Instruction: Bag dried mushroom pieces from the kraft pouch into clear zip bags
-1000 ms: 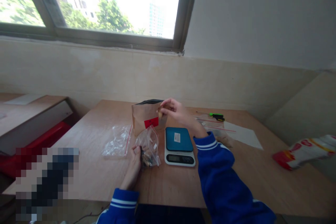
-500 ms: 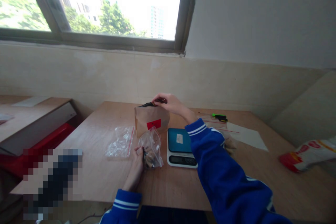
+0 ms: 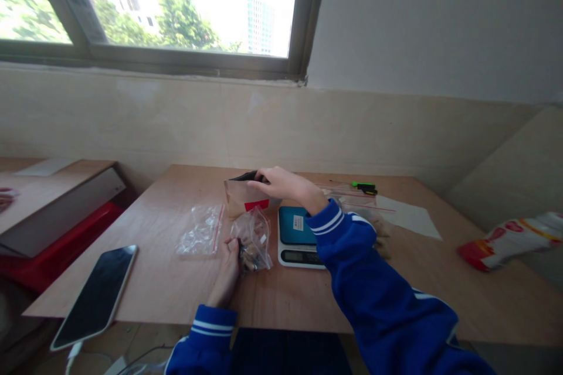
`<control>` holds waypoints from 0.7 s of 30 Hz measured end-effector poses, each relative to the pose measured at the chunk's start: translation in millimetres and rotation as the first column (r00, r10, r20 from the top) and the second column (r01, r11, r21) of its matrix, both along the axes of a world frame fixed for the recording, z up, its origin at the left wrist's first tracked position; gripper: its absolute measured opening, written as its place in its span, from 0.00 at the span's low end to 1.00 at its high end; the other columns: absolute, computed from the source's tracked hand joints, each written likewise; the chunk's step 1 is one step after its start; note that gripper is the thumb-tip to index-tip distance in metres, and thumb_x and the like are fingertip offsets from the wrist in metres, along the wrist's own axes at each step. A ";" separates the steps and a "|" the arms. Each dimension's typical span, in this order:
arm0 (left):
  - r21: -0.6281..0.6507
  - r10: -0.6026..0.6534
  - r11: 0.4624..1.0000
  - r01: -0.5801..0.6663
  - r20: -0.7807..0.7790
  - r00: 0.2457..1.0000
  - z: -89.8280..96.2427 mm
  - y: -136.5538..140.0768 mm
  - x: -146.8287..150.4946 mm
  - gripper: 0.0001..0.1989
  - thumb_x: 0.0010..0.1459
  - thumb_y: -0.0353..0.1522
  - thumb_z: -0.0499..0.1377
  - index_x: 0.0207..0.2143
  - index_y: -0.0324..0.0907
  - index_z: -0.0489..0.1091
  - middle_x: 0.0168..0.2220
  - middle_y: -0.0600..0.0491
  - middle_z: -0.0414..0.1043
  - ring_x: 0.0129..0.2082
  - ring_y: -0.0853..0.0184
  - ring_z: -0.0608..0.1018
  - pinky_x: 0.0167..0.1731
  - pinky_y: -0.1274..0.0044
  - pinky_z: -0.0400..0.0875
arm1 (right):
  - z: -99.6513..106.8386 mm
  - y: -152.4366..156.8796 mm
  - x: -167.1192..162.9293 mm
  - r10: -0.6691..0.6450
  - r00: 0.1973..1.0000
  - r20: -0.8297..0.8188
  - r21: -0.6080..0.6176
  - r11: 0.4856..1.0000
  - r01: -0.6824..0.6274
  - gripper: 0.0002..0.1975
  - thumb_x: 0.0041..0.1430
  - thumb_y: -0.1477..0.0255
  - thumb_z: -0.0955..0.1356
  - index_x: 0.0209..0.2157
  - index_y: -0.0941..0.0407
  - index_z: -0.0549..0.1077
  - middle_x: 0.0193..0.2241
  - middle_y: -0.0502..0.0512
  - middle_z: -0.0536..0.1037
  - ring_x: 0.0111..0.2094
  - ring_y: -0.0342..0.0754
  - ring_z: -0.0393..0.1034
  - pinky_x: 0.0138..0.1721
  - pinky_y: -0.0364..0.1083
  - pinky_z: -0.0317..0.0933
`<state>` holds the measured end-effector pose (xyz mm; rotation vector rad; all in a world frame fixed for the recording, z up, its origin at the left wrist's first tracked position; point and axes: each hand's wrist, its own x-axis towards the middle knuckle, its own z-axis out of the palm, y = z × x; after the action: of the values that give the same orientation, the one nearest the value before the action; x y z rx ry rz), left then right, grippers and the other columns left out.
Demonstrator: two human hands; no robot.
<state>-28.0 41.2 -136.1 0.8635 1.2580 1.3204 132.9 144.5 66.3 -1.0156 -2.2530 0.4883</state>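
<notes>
My left hand is closed on the side of a clear zip bag that holds brownish dried pieces. Behind it stands a brown paper bag with a red label and an open, dark mouth. My right hand reaches over the paper bag's mouth with the fingers bent down into it; their tips are hidden, so I cannot tell whether they grip anything. A kitchen scale with a blue top lies under my right forearm, partly covered by the sleeve.
Left of the zip bag lies another clear bag. A phone with a cable overhangs the table's front left edge. To the right are a white sheet, a green and black tool, filled clear bags and a red-and-white bottle.
My right hand has lowered from above the paper bag's rim, its fingers now down in the mouth. My left hand keeps its hold on the zip bag. The view has shifted slightly.
</notes>
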 end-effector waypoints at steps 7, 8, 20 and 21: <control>-0.014 0.010 1.000 -0.010 0.000 1.000 4.6 -2.7 -1.2 0.25 0.56 0.51 0.54 0.46 0.42 0.58 0.41 0.48 0.72 0.43 0.61 0.76 0.42 0.70 0.70 | 0.4 -19.9 -2.7 -0.034 0.997 -0.063 0.166 0.985 0.044 0.06 0.56 0.73 0.69 0.36 0.57 0.74 0.37 0.58 0.77 0.42 0.53 0.71 0.48 0.52 0.62; -0.011 0.029 1.000 -0.029 -0.006 1.000 4.6 -2.8 -1.0 0.25 0.56 0.51 0.54 0.46 0.42 0.58 0.41 0.48 0.72 0.43 0.61 0.76 0.42 0.71 0.70 | -1.3 -28.4 -1.8 -0.052 0.992 -0.111 0.207 0.975 0.075 0.08 0.57 0.74 0.67 0.40 0.57 0.72 0.41 0.59 0.76 0.47 0.53 0.69 0.52 0.52 0.60; -0.002 0.062 0.998 -0.062 0.136 0.989 -3.2 1.1 2.9 0.21 0.57 0.47 0.55 0.45 0.44 0.57 0.39 0.49 0.73 0.37 0.64 0.77 0.36 0.73 0.72 | -113.3 -81.5 -9.1 -0.116 0.987 -0.111 -0.358 0.931 0.069 0.07 0.55 0.83 0.63 0.35 0.60 0.69 0.34 0.56 0.76 0.34 0.46 0.71 0.38 0.45 0.63; 0.004 0.063 0.998 -0.064 0.129 0.990 -4.5 1.3 2.7 0.21 0.57 0.47 0.55 0.45 0.44 0.57 0.39 0.49 0.73 0.37 0.64 0.77 0.36 0.73 0.72 | -114.6 -80.7 -8.9 -0.088 0.994 -0.063 -0.358 0.932 0.060 0.06 0.54 0.82 0.65 0.35 0.60 0.70 0.34 0.57 0.76 0.34 0.47 0.71 0.38 0.45 0.63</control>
<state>-25.4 42.5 -140.7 0.7365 1.1875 1.4097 124.0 63.8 -48.2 -1.2308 -2.0903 0.9120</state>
